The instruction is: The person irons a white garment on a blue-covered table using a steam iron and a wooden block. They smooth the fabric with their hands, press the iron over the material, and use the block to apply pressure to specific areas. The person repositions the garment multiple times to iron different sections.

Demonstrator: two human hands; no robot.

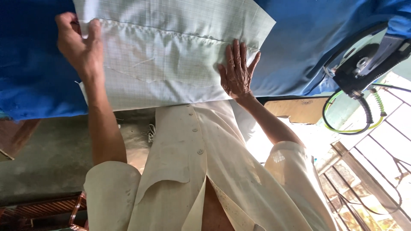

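Cloth (pixel 171 51) (pale, finely checked) looks light, limp, best held by its edges; left hand (pixel 79 42) pinches one corner, right hand (pixel 237 75) presses flat, fingers spread.

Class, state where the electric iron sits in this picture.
The iron sits at the head view's upper right, on the blue cloth, right of the checked fabric.

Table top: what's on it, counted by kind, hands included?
Hands: 2, left hand gripping the cloth's edge, right hand flat on it
Pale checked cloth: 1
Blue table cover: 1
Dark iron with cords: 1
Total: 5
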